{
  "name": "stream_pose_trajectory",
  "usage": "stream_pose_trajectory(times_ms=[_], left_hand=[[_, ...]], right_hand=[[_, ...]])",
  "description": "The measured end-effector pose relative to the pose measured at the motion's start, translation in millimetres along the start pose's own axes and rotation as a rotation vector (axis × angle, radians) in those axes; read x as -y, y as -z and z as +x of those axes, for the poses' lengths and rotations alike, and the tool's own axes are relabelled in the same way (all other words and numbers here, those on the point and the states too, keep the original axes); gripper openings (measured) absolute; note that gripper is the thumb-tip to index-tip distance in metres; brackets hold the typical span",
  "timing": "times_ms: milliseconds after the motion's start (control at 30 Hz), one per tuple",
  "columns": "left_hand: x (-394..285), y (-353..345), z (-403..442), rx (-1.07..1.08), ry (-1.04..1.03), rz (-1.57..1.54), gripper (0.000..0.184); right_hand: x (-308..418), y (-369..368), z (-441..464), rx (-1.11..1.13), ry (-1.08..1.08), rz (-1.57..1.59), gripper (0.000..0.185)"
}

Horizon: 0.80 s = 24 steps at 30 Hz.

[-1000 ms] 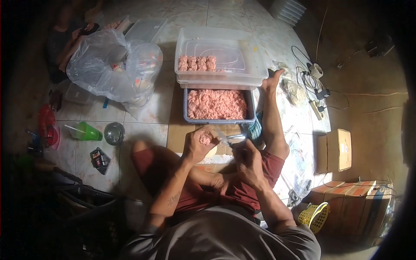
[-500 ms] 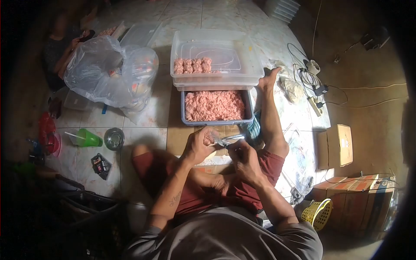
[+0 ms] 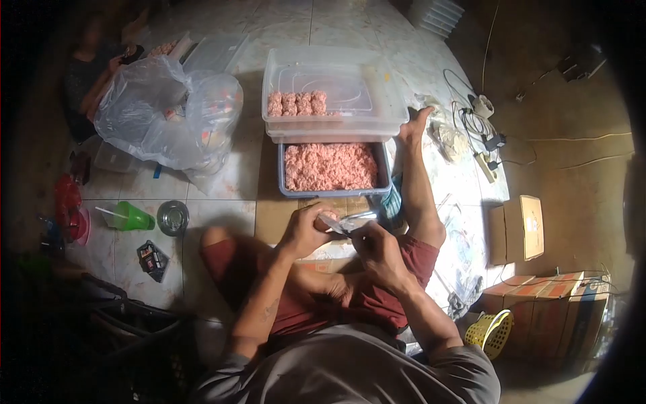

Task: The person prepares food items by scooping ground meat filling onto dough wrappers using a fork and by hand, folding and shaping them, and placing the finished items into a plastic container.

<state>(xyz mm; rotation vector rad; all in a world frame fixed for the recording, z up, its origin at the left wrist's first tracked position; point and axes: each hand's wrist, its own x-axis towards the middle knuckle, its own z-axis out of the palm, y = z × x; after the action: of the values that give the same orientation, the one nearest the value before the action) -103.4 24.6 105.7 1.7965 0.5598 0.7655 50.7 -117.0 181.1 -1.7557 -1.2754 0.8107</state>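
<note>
In front of my lap, my left hand (image 3: pixel 309 230) is curled round a small pinkish lump (image 3: pixel 327 218) that looks like ground meat. My right hand (image 3: pixel 378 249) is closed on a shiny metal tool (image 3: pixel 359 216) with a dark grip; its exact kind is hard to make out. A flat, pale blade-like part (image 3: pixel 333 224) reaches towards the lump between the hands. Just beyond them sits a grey-blue tub (image 3: pixel 336 194) filled with pink ground meat (image 3: pixel 330 166). Behind it, stacked clear plastic boxes (image 3: pixel 370 124) hold several shaped meat rolls (image 3: pixel 297 104).
Cardboard (image 3: pixel 269 219) lies under the tub. To the left are a clear plastic bag (image 3: pixel 145 114), a green cup (image 3: pixel 134 216) and a glass ashtray (image 3: pixel 173 217). Another person (image 3: pixel 91 81) sits far left. Cables (image 3: pixel 464 111), boxes (image 3: pixel 538 303) and a yellow basket (image 3: pixel 490 334) stand right.
Both hands stay close together over my lap. The crinkled clear shape at my left fingers now shows as a flat pale blade, with the pinkish lump visible beside it. The view has shifted slightly.
</note>
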Motion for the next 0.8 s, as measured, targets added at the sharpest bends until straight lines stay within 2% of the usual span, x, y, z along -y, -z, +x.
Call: stream_pose_trajectory(times_ms=[33,67,100,167,233,267,333,367,400,433,467,533,600,633,667,733,767,800], left_hand=[[-9,12,-2,-0.002,-0.036,-0.155,0.041],[-15,19,-2,-0.007,-0.010,-0.182,0.038],[-3,19,-1,0.071,0.148,-0.225,0.040],[13,15,-1,0.151,0.309,-0.273,0.042],[14,14,13,0.166,0.124,0.154,0.044],[14,14,15,0.160,0.112,0.152,0.044],[16,11,13,0.008,0.078,-0.014,0.047],[27,12,12,0.074,0.122,-0.024,0.049],[33,8,10,0.071,0.117,-0.028,0.049],[37,4,9,0.070,0.177,-0.361,0.051],[40,3,10,0.071,0.229,-0.693,0.054],[47,4,3,0.036,0.214,-0.694,0.071],[39,3,9,0.039,0.102,-0.952,0.075],[35,6,10,0.012,0.025,-0.913,0.072],[34,8,9,0.015,0.024,-0.921,0.072],[38,14,5,-0.079,0.125,-0.897,0.059],[45,18,3,-0.091,0.132,-0.791,0.037],[56,19,-1,-0.088,0.128,-0.801,0.037]], right_hand=[[2,4,-3,-0.061,-0.052,0.170,0.012],[9,11,-2,-0.099,-0.030,0.120,0.011],[11,12,4,-0.042,-0.009,0.050,0.009],[11,11,20,0.014,0.006,-0.024,0.007],[3,10,49,-0.116,0.167,-0.197,0.005],[0,13,67,-0.221,0.189,-0.181,0.006],[-32,24,109,-0.299,0.327,-0.374,0.007],[-52,27,124,-0.301,0.331,-0.380,0.007],[-71,31,138,-0.155,0.373,-0.633,0.007],[-78,33,149,-0.006,0.412,-0.883,0.007],[-38,24,143,0.060,0.365,-0.825,0.012],[-33,-6,134,-0.119,0.494,-0.556,0.033],[-22,-21,125,0.048,0.446,-0.491,0.029],[-12,-22,129,0.207,0.345,-0.455,0.029],[-15,-19,138,0.206,0.340,-0.462,0.029],[-22,-9,164,0.281,0.534,-0.765,0.028],[26,5,170,0.212,0.310,-0.585,0.025],[3,12,192,0.097,0.372,-0.308,0.023]])
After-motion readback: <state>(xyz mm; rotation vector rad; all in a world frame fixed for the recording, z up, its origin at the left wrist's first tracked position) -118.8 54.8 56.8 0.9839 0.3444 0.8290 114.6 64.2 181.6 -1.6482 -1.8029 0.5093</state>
